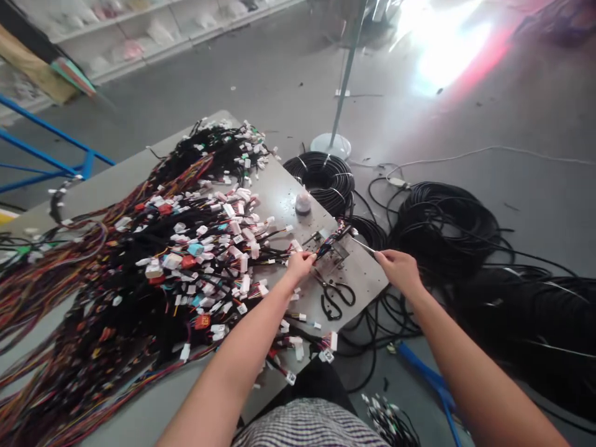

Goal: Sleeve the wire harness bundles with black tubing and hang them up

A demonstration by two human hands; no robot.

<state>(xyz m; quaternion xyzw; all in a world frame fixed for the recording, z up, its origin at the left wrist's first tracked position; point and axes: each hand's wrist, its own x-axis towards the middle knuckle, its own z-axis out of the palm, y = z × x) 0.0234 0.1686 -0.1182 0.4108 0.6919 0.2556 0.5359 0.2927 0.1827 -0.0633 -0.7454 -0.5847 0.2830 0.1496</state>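
My left hand (302, 264) is pinched on a bundle of coloured wires (327, 243) near the corner of the grey table (372, 273). Small connector ends show at the bundle's far end. My right hand (399, 268) is closed around a thin, silvery rod-like tool (364, 246), its tip pointing at the bundle's end; whether tip and wires touch I cannot tell. Under the bundle lies a small metal fixture (341, 253). Black-handled scissors (333, 299) rest on the table just below it.
A large pile of wire harnesses with white connectors (237, 214) covers the table's left. A small jar (303, 203) stands behind my left hand. Coils of black tubing (447, 226), a round-based pole (331, 146) and blue metal frames (431, 375) stand around the table.
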